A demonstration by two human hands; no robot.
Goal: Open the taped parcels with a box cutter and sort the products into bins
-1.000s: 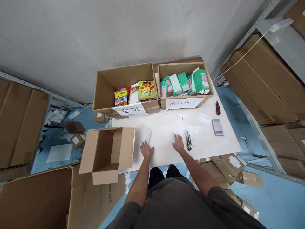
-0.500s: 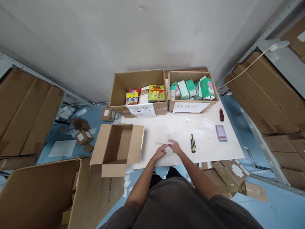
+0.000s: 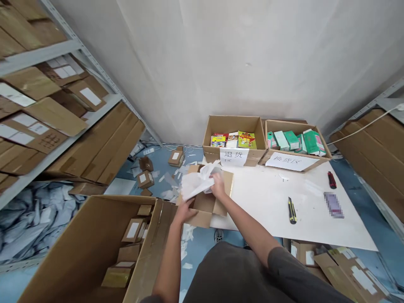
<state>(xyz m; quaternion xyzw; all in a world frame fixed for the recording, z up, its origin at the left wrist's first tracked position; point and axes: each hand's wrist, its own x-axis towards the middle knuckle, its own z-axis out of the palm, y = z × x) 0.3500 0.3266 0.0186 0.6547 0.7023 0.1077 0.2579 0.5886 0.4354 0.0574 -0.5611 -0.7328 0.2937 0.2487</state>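
Observation:
My right hand (image 3: 217, 185) is closed on a crumpled, thin white packing sheet (image 3: 198, 182) above the opened cardboard box (image 3: 205, 219). The sheet spreads to the left and covers part of the box's mouth. My left hand (image 3: 186, 211) grips the near left corner of this box, by its flap, with some fingers hidden under the sheet. The box stands at the left end of the white table (image 3: 252, 202) with its flaps folded out.
Behind stand a carton of booklets (image 3: 234, 156) and a carton of green boxes (image 3: 293, 162). A yellow-black cutter (image 3: 292, 210), a red cutter (image 3: 331, 180) and a blurred purple item (image 3: 333, 205) lie rightward. A large carton (image 3: 78, 235) holds small parcels at left.
The view has turned left. My hands have gone from the table's middle to the opened box: the right carries the white packing sheet over it, the left has taken hold of its corner.

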